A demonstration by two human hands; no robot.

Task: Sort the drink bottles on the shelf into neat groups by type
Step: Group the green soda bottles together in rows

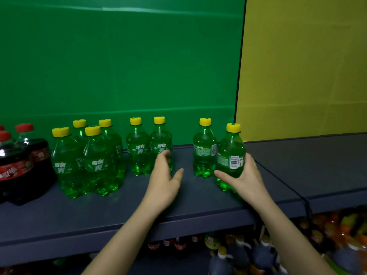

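Curling round the rightmost Sprite bottle (pixel 230 155) are right-hand fingers (pixel 250 161).

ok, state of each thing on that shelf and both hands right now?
Rightmost green bottle: upright, capped, gripped by right hand.
Green bottle beside it: upright, capped, barcode side out.
Middle pair of green bottles: upright, capped, front labels out.
Four clustered green bottles: upright, capped.
Cola bottles: upright, capped.
Left hand: open, fingers at the middle pair.

Green panel (pixel 119 56) behind — yellow panel (pixel 307 66) beside it.
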